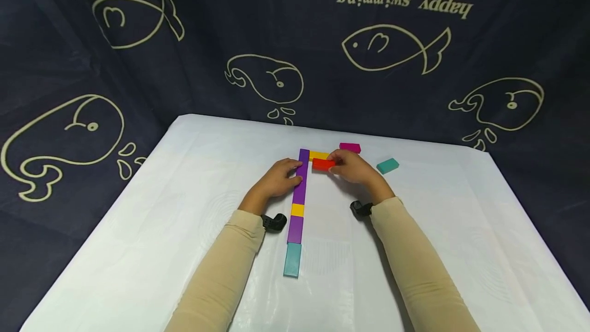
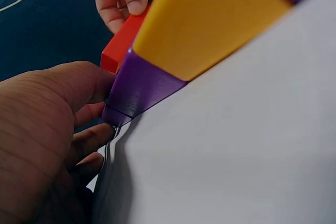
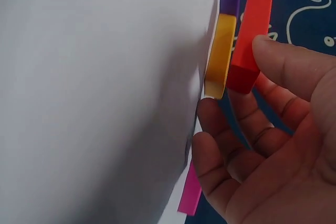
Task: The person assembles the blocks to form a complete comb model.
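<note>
My right hand (image 1: 352, 166) pinches a red block (image 1: 322, 164) between thumb and fingers. In the right wrist view the red block is raised a little off the table, beside a yellow block (image 3: 220, 56). That yellow block sits at the far end of a straight row, pointing right. My left hand (image 1: 278, 178) rests along the left side of the row's long purple part (image 1: 300, 186), thumb and fingertips touching it. Nearer along the row lie another yellow block (image 1: 297, 210), a purple block (image 1: 295, 229) and a teal block (image 1: 292, 260).
A magenta block (image 1: 350, 147) lies loose behind my right hand, and a teal block (image 1: 387, 166) lies to its right. All stand on a white-covered table (image 1: 184, 168). A dark cloth (image 1: 322, 91) with fish and whale drawings hangs behind the table.
</note>
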The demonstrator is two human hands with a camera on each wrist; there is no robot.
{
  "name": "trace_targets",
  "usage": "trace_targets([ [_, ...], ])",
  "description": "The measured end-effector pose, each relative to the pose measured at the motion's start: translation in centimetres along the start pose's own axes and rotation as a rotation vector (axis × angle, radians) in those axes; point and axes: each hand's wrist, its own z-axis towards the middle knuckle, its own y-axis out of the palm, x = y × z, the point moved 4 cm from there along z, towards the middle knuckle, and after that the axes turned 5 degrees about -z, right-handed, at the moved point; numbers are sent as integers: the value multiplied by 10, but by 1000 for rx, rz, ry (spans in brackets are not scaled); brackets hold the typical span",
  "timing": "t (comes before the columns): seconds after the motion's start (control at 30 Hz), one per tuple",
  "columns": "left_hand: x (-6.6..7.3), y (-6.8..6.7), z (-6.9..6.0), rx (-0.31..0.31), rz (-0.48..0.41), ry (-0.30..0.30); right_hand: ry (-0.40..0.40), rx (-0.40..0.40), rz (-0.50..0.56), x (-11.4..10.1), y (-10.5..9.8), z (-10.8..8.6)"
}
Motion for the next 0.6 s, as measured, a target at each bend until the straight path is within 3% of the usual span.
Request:
trace_targets([
  [0.6,0,0,0,-3,-6,-14,62,32,-37,-5,15,7],
])
